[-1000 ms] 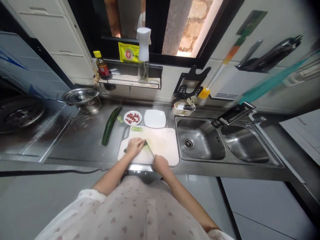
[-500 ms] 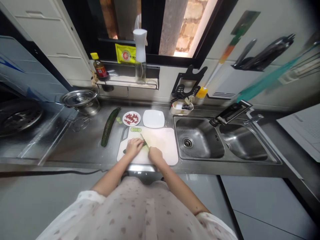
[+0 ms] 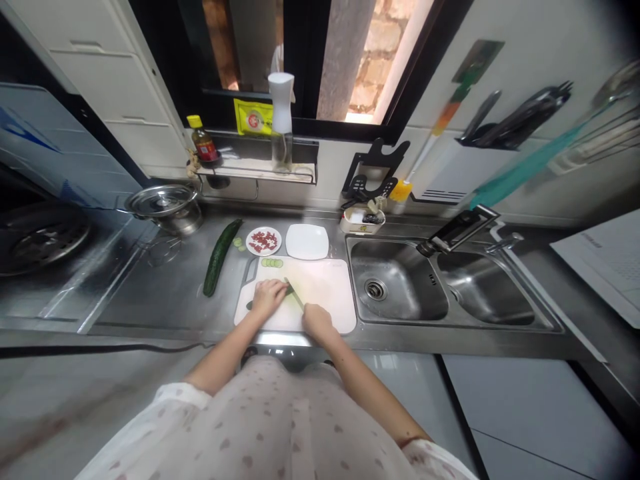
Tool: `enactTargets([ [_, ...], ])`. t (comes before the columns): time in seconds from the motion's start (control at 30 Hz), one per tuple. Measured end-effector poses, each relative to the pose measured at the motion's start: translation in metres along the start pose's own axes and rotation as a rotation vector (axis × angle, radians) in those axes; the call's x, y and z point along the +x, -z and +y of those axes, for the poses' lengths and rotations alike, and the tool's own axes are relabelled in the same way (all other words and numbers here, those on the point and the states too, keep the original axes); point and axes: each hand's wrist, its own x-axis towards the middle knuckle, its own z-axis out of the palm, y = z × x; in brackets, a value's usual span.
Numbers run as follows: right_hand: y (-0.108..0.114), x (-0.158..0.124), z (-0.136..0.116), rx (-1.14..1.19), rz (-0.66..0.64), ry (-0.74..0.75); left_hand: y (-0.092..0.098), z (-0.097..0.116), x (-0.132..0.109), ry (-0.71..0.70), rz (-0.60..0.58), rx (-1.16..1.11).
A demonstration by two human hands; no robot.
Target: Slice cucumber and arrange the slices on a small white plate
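A white cutting board (image 3: 333, 293) lies on the steel counter below me. My left hand (image 3: 269, 297) is closed over a cucumber piece (image 3: 249, 305), mostly hidden under the fingers, with dark green skin showing at either side. My right hand (image 3: 317, 323) grips a knife (image 3: 296, 295) whose blade points up and left, its tip beside the left fingertips. Several pale green cucumber slices (image 3: 271, 263) lie overlapping in a row at the board's upper left. Left of the board rests a whole cucumber (image 3: 221, 259), with a few small green pieces (image 3: 239, 243) near it.
Behind the board stand a small plate of chopped red pieces (image 3: 263, 241) and a white square plate (image 3: 307, 241). A lidded steel pot (image 3: 175, 210) is at the back left. The double sink (image 3: 400, 313) with a black faucet (image 3: 457, 230) adjoins on the right.
My right hand has drawn slightly down and right with the knife. The left hand stays on the cucumber piece. The whole view has shifted a little.
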Motion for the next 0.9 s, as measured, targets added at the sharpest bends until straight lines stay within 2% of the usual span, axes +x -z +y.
enactTargets([
  [0.23,-0.011,-0.016,0.014,-0.004,-0.024,-0.03,0.003,0.002,0.001,0.034,-0.04,-0.015],
  [0.4,-0.01,-0.023,0.022,0.004,-0.026,-0.038,0.002,0.002,0.002,0.07,-0.03,-0.032],
  [0.6,-0.006,-0.028,0.036,-0.023,0.051,-0.05,0.0,0.0,0.003,0.121,-0.032,-0.07],
  [0.77,-0.004,-0.029,0.04,-0.058,0.095,-0.122,-0.001,-0.003,0.002,0.183,0.052,-0.117],
  [0.9,-0.002,-0.03,0.04,-0.091,0.142,-0.119,0.002,-0.003,0.004,0.248,0.147,-0.194],
])
